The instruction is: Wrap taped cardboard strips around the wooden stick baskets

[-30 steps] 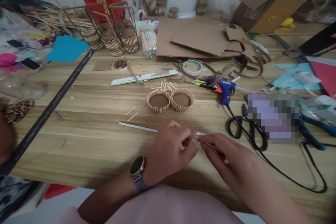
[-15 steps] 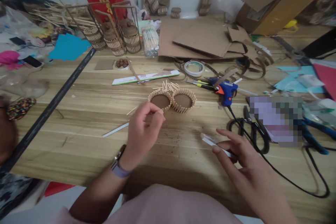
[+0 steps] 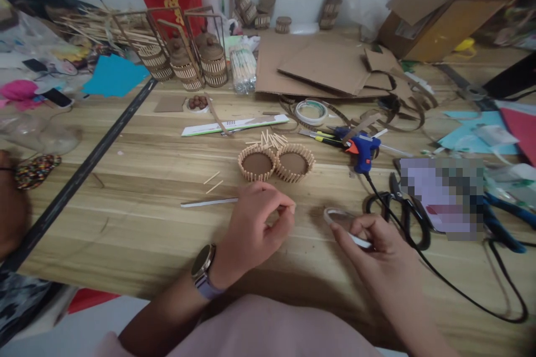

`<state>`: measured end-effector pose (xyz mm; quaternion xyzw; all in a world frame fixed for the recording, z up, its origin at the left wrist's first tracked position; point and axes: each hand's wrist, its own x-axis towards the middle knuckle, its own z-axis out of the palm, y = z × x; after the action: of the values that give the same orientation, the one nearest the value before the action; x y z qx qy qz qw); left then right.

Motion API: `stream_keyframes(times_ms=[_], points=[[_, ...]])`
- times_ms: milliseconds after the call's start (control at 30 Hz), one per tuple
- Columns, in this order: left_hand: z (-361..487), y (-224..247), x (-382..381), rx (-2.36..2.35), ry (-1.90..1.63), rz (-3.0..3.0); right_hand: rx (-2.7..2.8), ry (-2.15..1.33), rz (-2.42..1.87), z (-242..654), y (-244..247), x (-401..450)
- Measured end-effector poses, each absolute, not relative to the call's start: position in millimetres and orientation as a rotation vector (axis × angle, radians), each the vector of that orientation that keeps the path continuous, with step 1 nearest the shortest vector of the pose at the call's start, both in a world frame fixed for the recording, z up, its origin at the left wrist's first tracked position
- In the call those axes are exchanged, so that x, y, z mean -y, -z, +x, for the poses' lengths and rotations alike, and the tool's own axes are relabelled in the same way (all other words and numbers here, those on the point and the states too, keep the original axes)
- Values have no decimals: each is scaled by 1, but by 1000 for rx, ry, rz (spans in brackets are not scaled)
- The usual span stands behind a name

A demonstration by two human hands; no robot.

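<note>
The left hand (image 3: pixel 251 228) is curled, thumb and fingertips together, closed on a thin strip (image 3: pixel 209 202) that comes out from beneath it toward nine o'clock; the pinch itself is hidden behind the fingers. The right hand (image 3: pixel 383 259) is half curled, thumb and fingers clamped on a pale ring (image 3: pixel 328 215) at ten o'clock from the palm; the fingers cover part of it, and its material is hard to make out. The two hands are apart. From the left hand, stick-walled cups (image 3: pixel 257 175) stand side by side at twelve and one o'clock, and two loose sticks (image 3: pixel 215 187) lie at ten. From the right hand, a glue gun (image 3: pixel 365 152) lies at twelve, scissors (image 3: pixel 397 195) at one, and what looks like a phone (image 3: pixel 441 195) at two, its face lost under blocky squares. Another person's arm (image 3: pixel 12 209), at nine o'clock, is cut off by the frame.
</note>
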<state>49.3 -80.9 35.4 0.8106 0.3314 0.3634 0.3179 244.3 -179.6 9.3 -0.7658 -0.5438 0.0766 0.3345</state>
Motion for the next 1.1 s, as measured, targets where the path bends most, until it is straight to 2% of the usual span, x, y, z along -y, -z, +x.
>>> stream_keyframes(times_ms=[133,233,333,500,567,700,833,1000,1100], points=[[51,-35,84,-816,-839,2139,1749,154,-2027,260,4,171],[50,-33,85,-825,-750,2122,1932,184,-2028,269,11,163],[51,-33,87,-829,-688,2134,1940,-30,-1863,264,5,159],[54,-37,91,-788,-623,2187,1710,-686,-1562,236,-18,156],[55,-39,92,-797,-579,2213,1641,-794,-1528,229,-23,155],[53,-42,88,-871,-426,2282,1569,-529,-1605,234,-21,160],[40,-43,81,-991,-329,2214,1323,-264,-1859,255,-14,172],[11,-39,75,-1077,-256,2168,989,-161,-2172,283,-16,189],[-1,-36,73,-1117,-230,2142,1106,-137,-2171,297,-20,198]])
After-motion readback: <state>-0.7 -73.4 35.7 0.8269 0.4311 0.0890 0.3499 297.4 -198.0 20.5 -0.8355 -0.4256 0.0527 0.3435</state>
